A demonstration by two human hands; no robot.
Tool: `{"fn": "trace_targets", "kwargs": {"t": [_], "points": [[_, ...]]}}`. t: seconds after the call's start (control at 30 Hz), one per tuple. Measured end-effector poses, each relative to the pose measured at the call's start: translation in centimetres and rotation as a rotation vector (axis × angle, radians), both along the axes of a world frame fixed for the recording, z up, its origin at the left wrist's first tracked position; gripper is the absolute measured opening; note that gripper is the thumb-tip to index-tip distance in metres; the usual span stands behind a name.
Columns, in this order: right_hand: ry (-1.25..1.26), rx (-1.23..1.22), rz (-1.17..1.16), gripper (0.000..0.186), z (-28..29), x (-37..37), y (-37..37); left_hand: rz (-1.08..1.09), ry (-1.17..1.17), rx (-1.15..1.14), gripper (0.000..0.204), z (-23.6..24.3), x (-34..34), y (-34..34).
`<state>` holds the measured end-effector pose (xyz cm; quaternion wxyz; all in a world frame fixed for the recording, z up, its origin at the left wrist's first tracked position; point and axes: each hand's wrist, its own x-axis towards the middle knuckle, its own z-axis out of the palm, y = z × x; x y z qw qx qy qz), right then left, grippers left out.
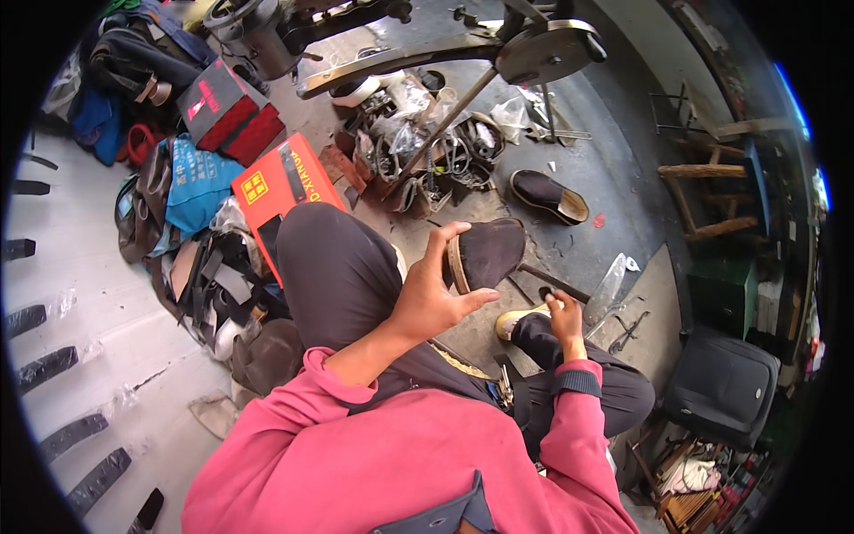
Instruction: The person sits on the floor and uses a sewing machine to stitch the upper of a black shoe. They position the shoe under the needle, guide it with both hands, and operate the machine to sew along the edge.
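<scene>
My left hand (434,289) grips a dark cloth shoe (491,254) with a tan sole edge, thumb and fingers spread around it, in front of my knees. The shoe stands tilted, and part of its sole is hidden. To its right, my right hand (566,322) is closed, with a small dark round end showing at the fingertips; I cannot make out what it belongs to. A dark bar (560,283) runs between the shoe and my right hand. A similar dark shoe (549,197) lies on the floor farther off.
A metal machine with a wheel (550,55) overhangs the far side. Behind the shoe sits a pile of parts and plastic bags (427,147). An orange box (289,182), a blue bag (200,178) and scraps lie left. Pliers-like tools (630,331) and a black case (722,384) are right.
</scene>
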<state>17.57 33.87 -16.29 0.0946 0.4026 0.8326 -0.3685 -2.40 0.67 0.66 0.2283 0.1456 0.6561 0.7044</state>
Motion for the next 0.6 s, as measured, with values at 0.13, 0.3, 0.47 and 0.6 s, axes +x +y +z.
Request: {"fn": "trace_targets", "kwargs": {"t": [0.13, 0.3, 0.47, 0.6], "points": [[0.257, -0.067, -0.269, 0.029, -3.0, -2.2, -0.6, -0.015, -0.065, -0.076, 0.090, 0.2, 0.0, 0.2], [0.466, -0.085, -0.441, 0.032, -4.4, -5.6, 2.4, -0.024, 0.056, -0.215, 0.091, -0.1, -0.3, 0.9], [0.328, -0.012, -0.451, 0.043, -4.3, -10.8, 8.8, -0.019, 0.134, -0.269, 0.091, -0.6, -0.6, 1.3], [0.295, -0.022, -0.569, 0.042, -6.2, -14.7, 13.1, -0.034, 0.072, -0.309, 0.089, -0.9, -1.0, 1.5]]}}
